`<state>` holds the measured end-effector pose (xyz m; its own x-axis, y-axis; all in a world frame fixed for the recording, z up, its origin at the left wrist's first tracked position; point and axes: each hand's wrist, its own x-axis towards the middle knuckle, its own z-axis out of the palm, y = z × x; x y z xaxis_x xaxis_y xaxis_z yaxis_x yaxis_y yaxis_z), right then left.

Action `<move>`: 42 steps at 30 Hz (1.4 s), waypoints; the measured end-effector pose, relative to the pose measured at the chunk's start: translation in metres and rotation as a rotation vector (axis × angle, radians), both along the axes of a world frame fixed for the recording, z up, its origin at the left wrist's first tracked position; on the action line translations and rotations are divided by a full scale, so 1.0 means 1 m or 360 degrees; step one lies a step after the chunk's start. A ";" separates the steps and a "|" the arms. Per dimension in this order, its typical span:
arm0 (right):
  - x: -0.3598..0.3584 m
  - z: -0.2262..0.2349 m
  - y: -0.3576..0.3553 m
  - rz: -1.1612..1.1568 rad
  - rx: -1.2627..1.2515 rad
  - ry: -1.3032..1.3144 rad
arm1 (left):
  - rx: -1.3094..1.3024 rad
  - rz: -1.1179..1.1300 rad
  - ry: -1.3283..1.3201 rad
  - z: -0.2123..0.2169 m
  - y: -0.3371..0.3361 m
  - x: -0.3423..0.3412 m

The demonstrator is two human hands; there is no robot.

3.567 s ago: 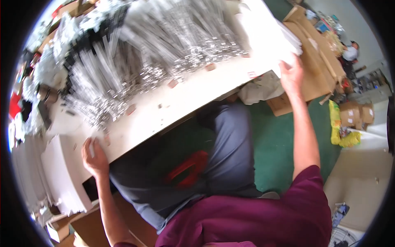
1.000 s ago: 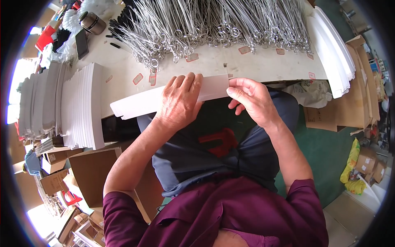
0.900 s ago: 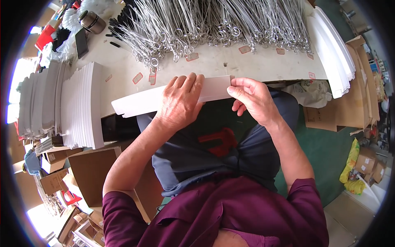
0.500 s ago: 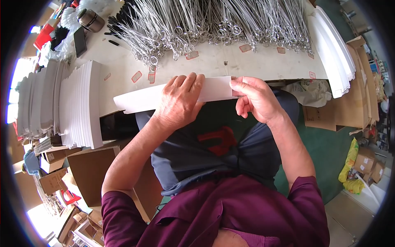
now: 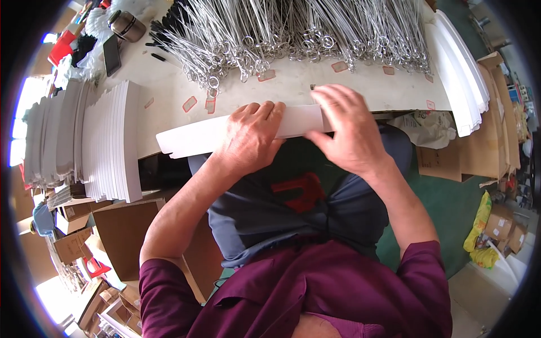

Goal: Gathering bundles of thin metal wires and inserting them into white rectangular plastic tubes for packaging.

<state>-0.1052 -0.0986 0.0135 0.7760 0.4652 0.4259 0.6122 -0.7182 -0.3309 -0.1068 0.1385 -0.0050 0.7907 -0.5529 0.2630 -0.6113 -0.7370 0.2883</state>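
A long white folded-card strip (image 5: pixel 193 134), perhaps a flattened box, lies across the table's near edge above my lap. My left hand (image 5: pixel 249 135) is closed around its middle, thumb below and fingers over the top. At the strip's right end, my right hand (image 5: pixel 352 127) has its fingers stretched out and its thumb apart, slightly blurred by motion. Those fingers reach over the end of the strip; I cannot tell whether they touch it. The part under my left palm is hidden.
Many thin metal rods with ring ends (image 5: pixel 304 39) cover the table's far side. White card stacks stand at left (image 5: pixel 112 141) and right (image 5: pixel 459 73). A steel flask (image 5: pixel 127 26) and a dark phone (image 5: pixel 111 56) lie back left. An open carton (image 5: pixel 127 236) sits lower left.
My right hand has let go of the strip's right end, opening from a pinch and swinging its fingers up and over it. My left hand still holds the strip in about the same place.
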 end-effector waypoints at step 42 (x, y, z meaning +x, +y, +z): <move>0.055 -0.048 0.011 0.0300 -0.0209 -0.0169 | -0.0067 0.0357 -0.0026 -0.016 0.044 0.010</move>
<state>-0.0503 -0.0878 -0.0349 0.6243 0.6543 0.4268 0.7658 -0.6205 -0.1689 -0.0963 0.1826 -0.0205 0.8881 -0.3518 0.2958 -0.4381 -0.8426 0.3131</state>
